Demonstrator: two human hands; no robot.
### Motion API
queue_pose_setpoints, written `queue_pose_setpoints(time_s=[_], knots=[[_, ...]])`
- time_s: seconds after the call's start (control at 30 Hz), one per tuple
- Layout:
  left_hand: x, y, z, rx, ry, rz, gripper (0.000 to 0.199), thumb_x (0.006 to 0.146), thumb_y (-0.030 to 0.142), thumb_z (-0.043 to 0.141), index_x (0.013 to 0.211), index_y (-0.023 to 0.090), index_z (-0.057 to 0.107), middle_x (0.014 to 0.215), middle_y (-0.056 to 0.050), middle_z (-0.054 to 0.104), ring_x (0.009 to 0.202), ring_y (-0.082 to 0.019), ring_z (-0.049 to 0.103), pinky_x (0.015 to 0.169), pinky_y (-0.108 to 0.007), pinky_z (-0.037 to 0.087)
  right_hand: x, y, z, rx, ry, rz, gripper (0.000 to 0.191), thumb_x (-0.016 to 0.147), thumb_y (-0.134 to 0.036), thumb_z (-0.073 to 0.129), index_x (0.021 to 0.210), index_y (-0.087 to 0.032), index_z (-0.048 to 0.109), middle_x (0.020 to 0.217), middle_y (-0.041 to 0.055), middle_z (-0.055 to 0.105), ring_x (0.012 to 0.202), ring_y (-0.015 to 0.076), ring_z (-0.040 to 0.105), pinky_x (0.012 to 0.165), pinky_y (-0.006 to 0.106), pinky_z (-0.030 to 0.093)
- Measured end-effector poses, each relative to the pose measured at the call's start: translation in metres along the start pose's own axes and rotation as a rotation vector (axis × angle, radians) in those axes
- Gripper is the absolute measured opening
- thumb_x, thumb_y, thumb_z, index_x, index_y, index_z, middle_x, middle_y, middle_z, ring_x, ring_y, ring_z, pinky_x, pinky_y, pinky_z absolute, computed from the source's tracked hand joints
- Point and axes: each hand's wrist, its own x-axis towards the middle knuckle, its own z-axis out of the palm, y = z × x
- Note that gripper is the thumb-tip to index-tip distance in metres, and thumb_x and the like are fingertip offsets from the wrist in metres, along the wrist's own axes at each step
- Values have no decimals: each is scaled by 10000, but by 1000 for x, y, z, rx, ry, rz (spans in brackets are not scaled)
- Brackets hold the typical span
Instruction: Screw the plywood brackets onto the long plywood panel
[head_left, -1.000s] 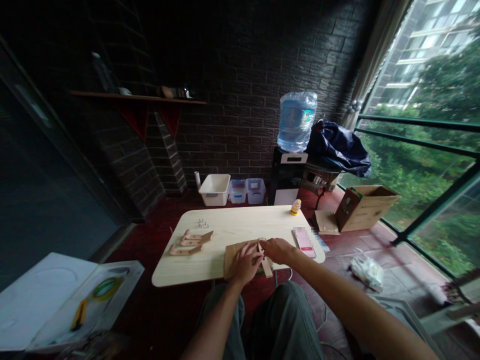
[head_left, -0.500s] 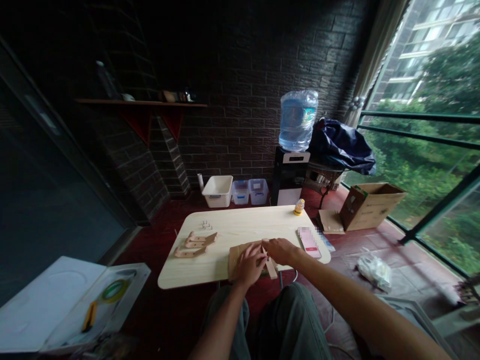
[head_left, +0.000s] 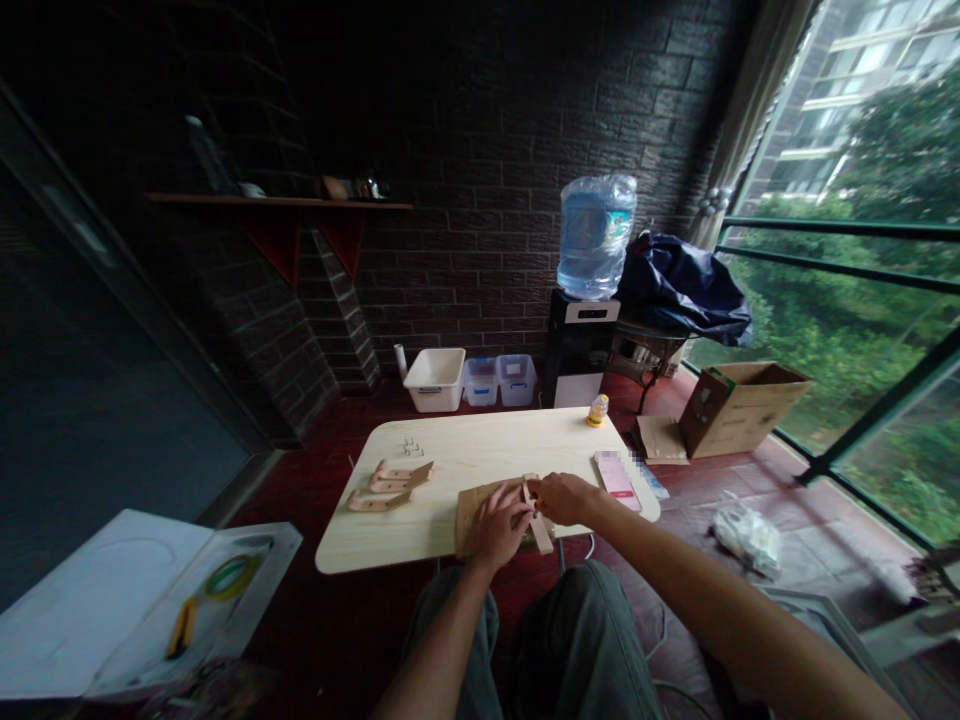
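On the light wooden table (head_left: 480, 442), a piece of cardboard (head_left: 466, 520) lies at the front edge with a wooden piece (head_left: 541, 536) on it. My left hand (head_left: 498, 526) rests over the cardboard, its fingers closed against the wooden piece. My right hand (head_left: 561, 498) is curled at the same piece from the right; something small and orange shows by its fingers, too small to name. Several curved wooden pieces (head_left: 382, 500) with holes lie at the left of the table. Small metal hooks (head_left: 411, 448) sit behind them.
A yellow-capped bottle (head_left: 598, 411) stands at the table's back right, and a phone (head_left: 616, 478) lies near the right edge. An open white case (head_left: 247, 570) is at lower left. Beyond the table are plastic bins (head_left: 481, 382), a water dispenser (head_left: 577, 350) and a cardboard box (head_left: 739, 410).
My right hand has shifted slightly on the wooden piece, and more of the piece's upper end and a bit of orange show. My left hand stays nearly in place.
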Motion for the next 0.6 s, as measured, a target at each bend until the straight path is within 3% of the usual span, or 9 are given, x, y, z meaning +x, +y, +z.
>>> queue_pose_setpoints(time_s=[0.27, 0.6], knots=[[1, 2, -1, -6, -3, -28, 196, 940, 377, 562, 1024, 364, 738, 1449, 76, 549, 1444, -228, 334, 1193, -490, 280, 7, 5, 6, -15, 36, 2, 266, 925, -254, 528, 1150, -151, 627, 1107, 163, 725, 986, 271, 709, 788, 355, 553], [1, 1, 0, 3, 1, -9, 197, 948, 388, 556, 1030, 353, 732, 1460, 67, 539, 1452, -217, 325, 1198, -482, 280, 9, 7, 5, -19, -26, 14, 398, 914, -282, 525, 1276, -117, 534, 1097, 192, 717, 982, 288, 709, 755, 361, 545]])
